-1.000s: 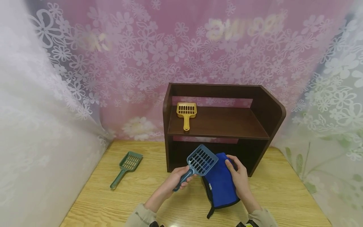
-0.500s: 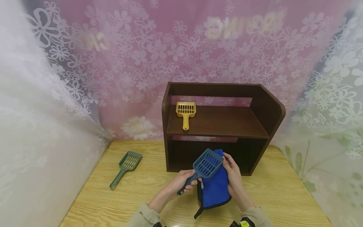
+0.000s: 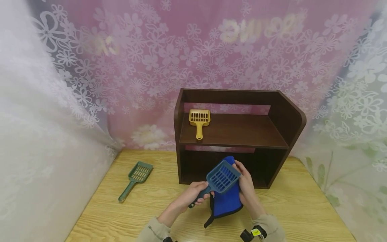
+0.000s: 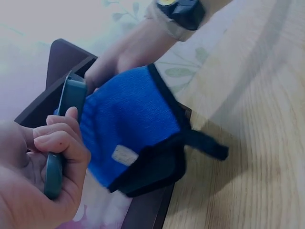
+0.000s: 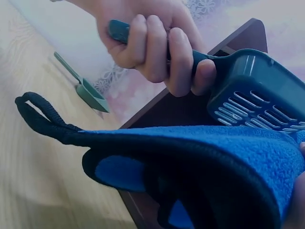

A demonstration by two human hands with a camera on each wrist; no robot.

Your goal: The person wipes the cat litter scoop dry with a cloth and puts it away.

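Note:
My left hand (image 3: 193, 195) grips the handle of a dark blue-green litter scoop (image 3: 222, 176), with fingers curled round it in the left wrist view. The slotted head is raised, tilted up and right, before the shelf. My right hand (image 3: 246, 179) holds a blue cloth (image 3: 228, 201) with black edging and a hanging loop (image 5: 40, 114). The cloth lies behind and under the scoop head; blue shows through the slots. Near the head's right rim are my right fingers, partly hidden by it. In the right wrist view the cloth (image 5: 238, 148) hangs folded below the scoop (image 5: 257, 90).
A dark brown two-tier shelf (image 3: 234, 129) stands at the back of the wooden table (image 3: 102, 215). On its upper board lies a yellow litter scoop (image 3: 199, 123). A green litter scoop (image 3: 136, 179) lies on the table to the left. Patterned curtains (image 3: 151, 67) surround the table.
The scoop has shifted right and slightly down, its head now over the cloth. My right hand has moved left with the cloth, closer to the head's rim. The other scoops lie still.

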